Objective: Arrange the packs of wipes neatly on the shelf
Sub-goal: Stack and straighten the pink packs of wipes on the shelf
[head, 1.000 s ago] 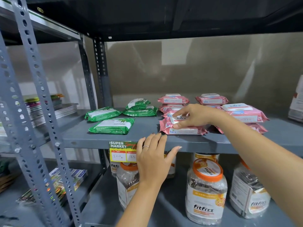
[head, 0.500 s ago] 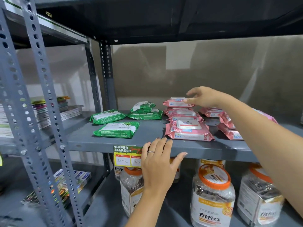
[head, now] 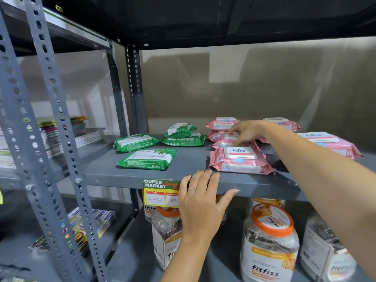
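Pink "kara" wipes packs lie on the grey shelf [head: 126, 177]: one at the front [head: 241, 162], more in a row behind it up to a back stack [head: 220, 124], and others at the right [head: 329, 142]. Green wipes packs lie loose to the left, one in front [head: 149, 159], one behind it [head: 134, 141] and a crooked pile of two [head: 183, 136]. My right hand [head: 247, 131] reaches over the pink row, its spread fingertips on the pack behind the front one. My left hand [head: 200, 202] lies flat against the shelf's front lip, holding nothing.
A yellow price tag [head: 157, 192] hangs on the lip beside my left hand. Orange-lidded "fitfizz" jars [head: 268, 243] stand on the shelf below. Perforated grey uprights [head: 59, 139] rise at the left, with stacked booklets [head: 61, 132] on the neighbouring shelf. Another shelf sits close overhead.
My right hand came back from the rear pink stack toward me, down onto the pack behind the front one. My left hand stayed on the shelf lip.
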